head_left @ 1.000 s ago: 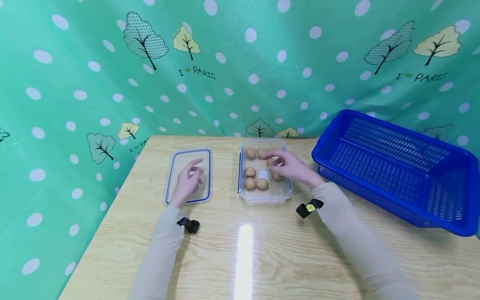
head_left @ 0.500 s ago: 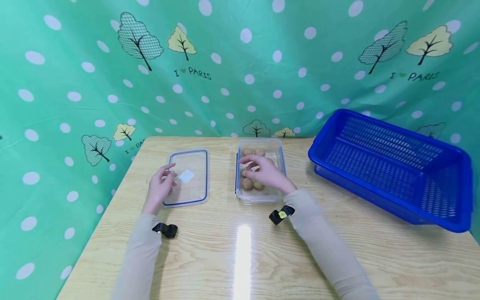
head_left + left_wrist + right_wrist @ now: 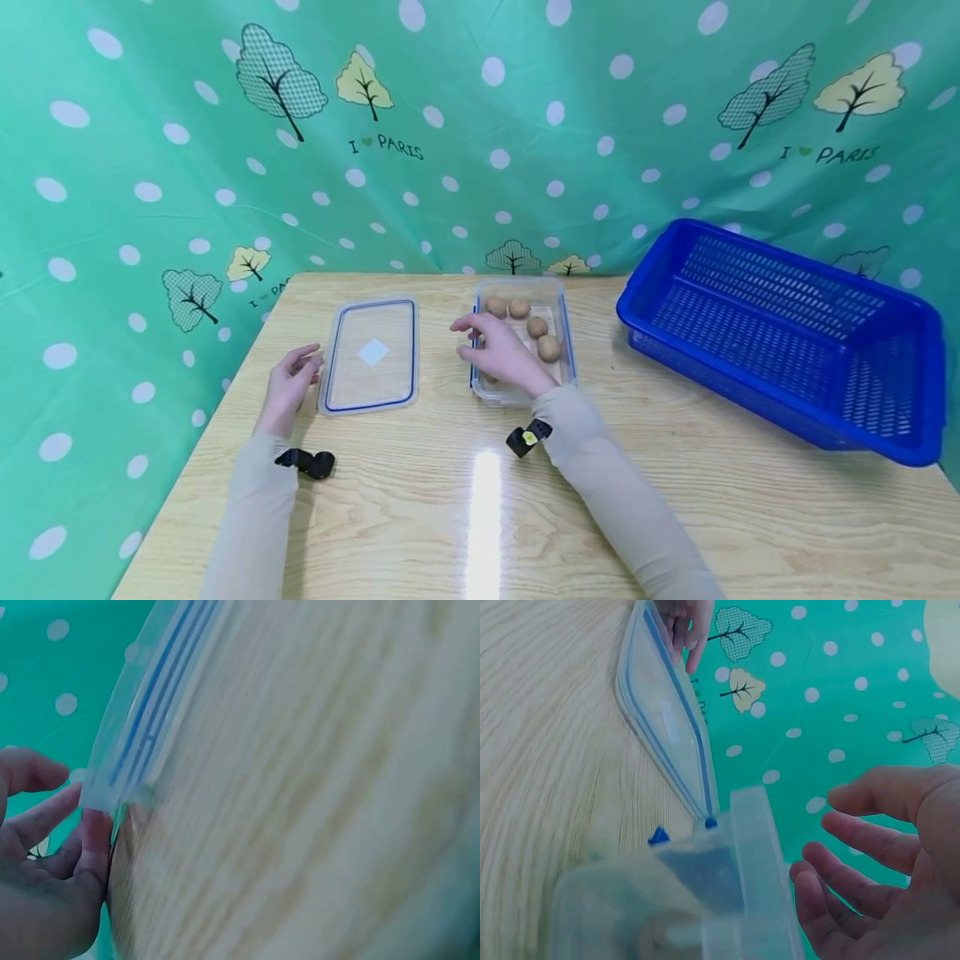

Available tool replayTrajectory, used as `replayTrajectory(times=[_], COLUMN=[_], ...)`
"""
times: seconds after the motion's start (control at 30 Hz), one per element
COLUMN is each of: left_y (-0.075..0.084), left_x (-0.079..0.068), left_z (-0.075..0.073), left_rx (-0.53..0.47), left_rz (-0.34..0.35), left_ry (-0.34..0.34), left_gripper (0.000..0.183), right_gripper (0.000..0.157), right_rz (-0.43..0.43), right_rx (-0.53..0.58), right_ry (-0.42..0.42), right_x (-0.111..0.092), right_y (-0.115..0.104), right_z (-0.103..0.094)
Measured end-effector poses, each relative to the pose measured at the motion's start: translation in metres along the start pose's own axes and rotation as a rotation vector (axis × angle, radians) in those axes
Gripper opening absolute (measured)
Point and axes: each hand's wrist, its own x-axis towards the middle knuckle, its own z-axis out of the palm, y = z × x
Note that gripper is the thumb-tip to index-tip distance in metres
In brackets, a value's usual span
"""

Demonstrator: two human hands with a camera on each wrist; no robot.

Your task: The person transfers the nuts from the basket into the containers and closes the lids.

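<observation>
A clear plastic food container [image 3: 567, 329] with blue side strips holds several round brown walnut-like things [image 3: 549, 347]. Over its left half is my right hand [image 3: 501, 354], fingers loosely bent, reaching past the left rim with nothing in them. That hand hides part of the contents. To the left lies the flat clear lid [image 3: 378, 385] with a blue seal line and a white label [image 3: 373, 352]. My left hand [image 3: 288, 385] is at the lid's left edge, fingers slightly bent and holding nothing. In the left wrist view a fingertip [image 3: 95, 825] meets the lid's corner; contact is hard to confirm.
A large blue perforated basket [image 3: 750, 408] stands at the back right of the wooden table [image 3: 420, 508]. Behind the table hangs a green dotted curtain [image 3: 450, 100]. A bright light reflection lies on the tabletop near the middle.
My left hand has moved left from over the lid to its left edge, uncovering the label. My right hand has swept left across the container, from its right side to its left rim.
</observation>
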Motion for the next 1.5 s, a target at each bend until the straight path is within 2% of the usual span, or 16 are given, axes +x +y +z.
replayTrajectory(times=[0.23,0.5,0.63,0.83,1.13,1.33,1.5], left_y=[-0.007,-0.001,-0.001,-0.003,-0.002,-0.001,-0.001], left_x=[0.005,0.006,0.004,0.001,0.003,0.003,0.003], left_z=[0.007,0.011,0.013,0.017,0.016,0.009,0.008], left_rx=[0.058,0.022,0.016,-0.016,-0.013,-0.018,-0.015], left_rz=[0.05,0.002,0.002,0.026,-0.032,-0.043,-0.027], left_ry=[-0.102,-0.08,-0.08,-0.035,-0.026,-0.002,-0.015], left_gripper=[0.048,0.049,0.049,0.047,0.048,0.047,0.046], right_gripper=[0.032,0.035,0.038,0.045,0.054,0.055,0.049], right_rz=[-0.004,0.021,0.072,0.168,0.296,0.33,0.333], right_rx=[0.012,-0.025,-0.01,0.042,0.147,0.299,0.305], right_ry=[-0.027,-0.071,-0.081,-0.027,0.077,0.133,0.19], right_x=[0.008,0.02,0.024,0.027,0.031,0.037,0.039], right_y=[-0.01,-0.017,-0.018,-0.011,-0.001,0.001,0.003], right_z=[0.02,0.05,0.063,0.08,0.1,0.106,0.11])
